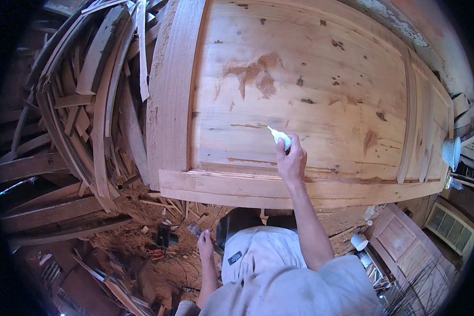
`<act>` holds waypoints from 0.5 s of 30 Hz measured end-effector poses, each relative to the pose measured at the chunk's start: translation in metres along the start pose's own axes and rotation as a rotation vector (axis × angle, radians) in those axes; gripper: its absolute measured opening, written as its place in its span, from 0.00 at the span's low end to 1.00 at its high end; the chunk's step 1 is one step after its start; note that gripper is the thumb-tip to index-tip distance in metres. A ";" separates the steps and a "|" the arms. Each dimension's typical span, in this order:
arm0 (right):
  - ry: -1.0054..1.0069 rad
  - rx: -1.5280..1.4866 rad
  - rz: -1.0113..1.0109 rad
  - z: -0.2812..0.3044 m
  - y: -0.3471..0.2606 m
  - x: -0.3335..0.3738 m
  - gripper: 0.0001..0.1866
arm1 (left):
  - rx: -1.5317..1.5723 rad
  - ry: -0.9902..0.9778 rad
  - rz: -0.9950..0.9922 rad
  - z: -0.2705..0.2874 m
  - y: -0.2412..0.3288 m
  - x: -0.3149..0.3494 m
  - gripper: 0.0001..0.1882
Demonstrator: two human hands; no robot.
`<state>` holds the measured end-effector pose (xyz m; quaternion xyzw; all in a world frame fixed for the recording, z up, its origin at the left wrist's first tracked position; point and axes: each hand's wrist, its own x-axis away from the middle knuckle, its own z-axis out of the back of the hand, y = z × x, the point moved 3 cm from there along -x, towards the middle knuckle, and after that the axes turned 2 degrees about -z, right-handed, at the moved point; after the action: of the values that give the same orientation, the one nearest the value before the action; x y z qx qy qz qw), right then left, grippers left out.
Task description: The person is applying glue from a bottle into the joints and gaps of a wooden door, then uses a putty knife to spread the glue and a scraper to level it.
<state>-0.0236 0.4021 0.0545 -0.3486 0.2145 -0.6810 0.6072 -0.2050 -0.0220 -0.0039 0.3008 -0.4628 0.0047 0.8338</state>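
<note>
My right hand is closed around a small white squeeze bottle with a pointed nozzle. The nozzle tip points at the right end of a thin brown streak on a wooden door; whether it touches is hard to tell. Another brown streak runs nearer me, close to the panel's edge. Knots and patches of brown dust mark the panel. Low beside my body, my left hand is closed on a small flat grey piece, whose exact kind I cannot make out.
A large heap of wooden offcuts stands left of the door. Sawdust covers the floor. A pale bucket sits at the door's right end. Lower right are a white cup and another panelled wooden piece.
</note>
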 end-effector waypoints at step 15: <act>0.102 0.023 -0.002 0.036 0.025 -0.004 0.12 | -0.025 -0.041 0.008 -0.010 0.002 -0.007 0.19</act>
<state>0.0204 0.4066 0.0595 -0.3067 0.2370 -0.7010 0.5986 -0.2017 -0.0134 -0.0127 0.2886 -0.4812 -0.0041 0.8277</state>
